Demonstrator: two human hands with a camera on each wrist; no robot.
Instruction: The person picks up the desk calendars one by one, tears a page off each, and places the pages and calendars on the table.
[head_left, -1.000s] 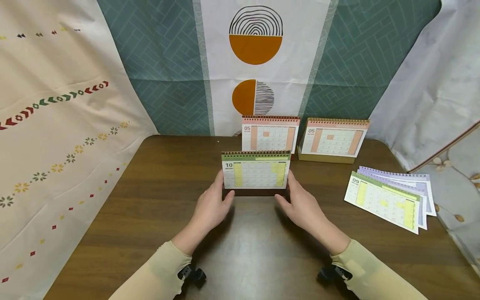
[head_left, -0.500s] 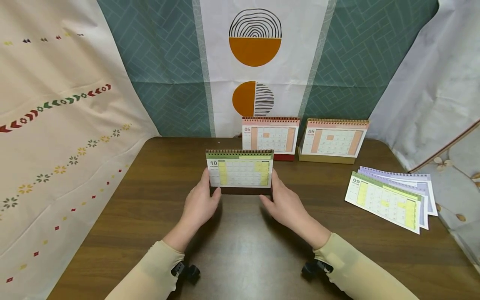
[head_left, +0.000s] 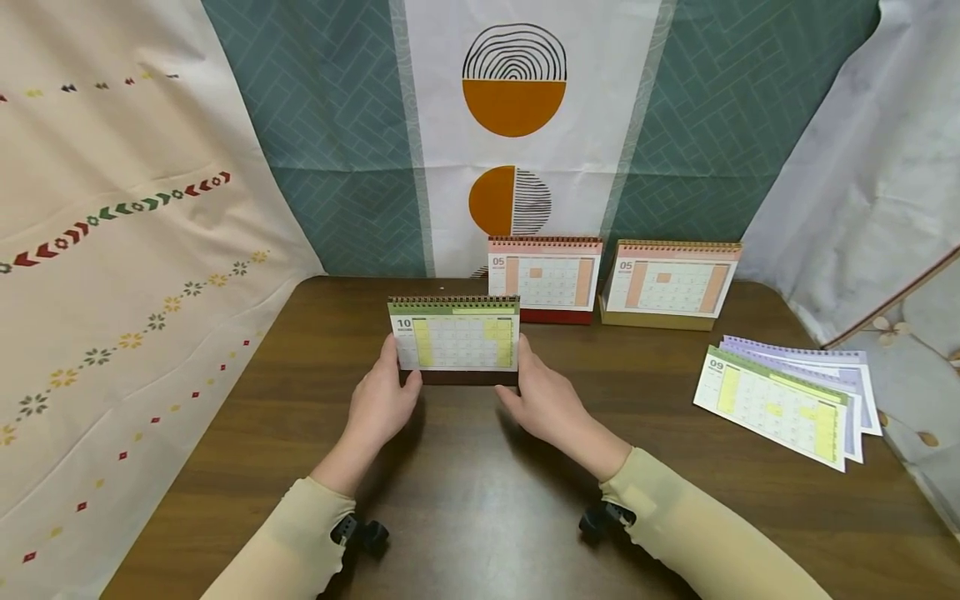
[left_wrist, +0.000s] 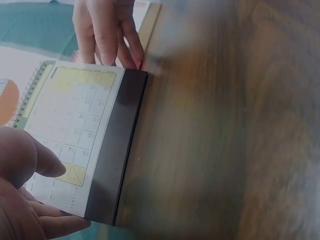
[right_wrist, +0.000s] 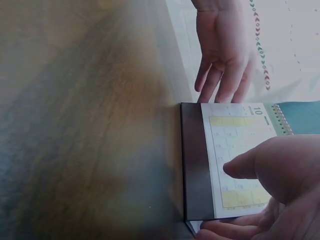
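A desk calendar (head_left: 457, 337) with a dark base, a green header and the number 10 stands upright near the middle of the table. My left hand (head_left: 382, 398) holds its left side, and my right hand (head_left: 551, 400) holds its right side. Each thumb is on the front side and the other fingers lie along the side edge, partly hidden. In the left wrist view, the left thumb is over the calendar's page (left_wrist: 82, 110). The right wrist view shows the dark base (right_wrist: 197, 160) close to the wooden tabletop; I cannot tell whether it touches.
Behind stand two more desk calendars marked 05, one with a red base (head_left: 555, 317) and one with a tan base (head_left: 656, 320). Loose calendar sheets, green (head_left: 776, 408) over purple (head_left: 855, 367), lie overlapping at the right. Patterned cloths surround the wooden table (head_left: 262, 433).
Both hands have moved left together with the green calendar. More of the red-based calendar behind it now shows. The other calendars and the loose sheets stay in place.
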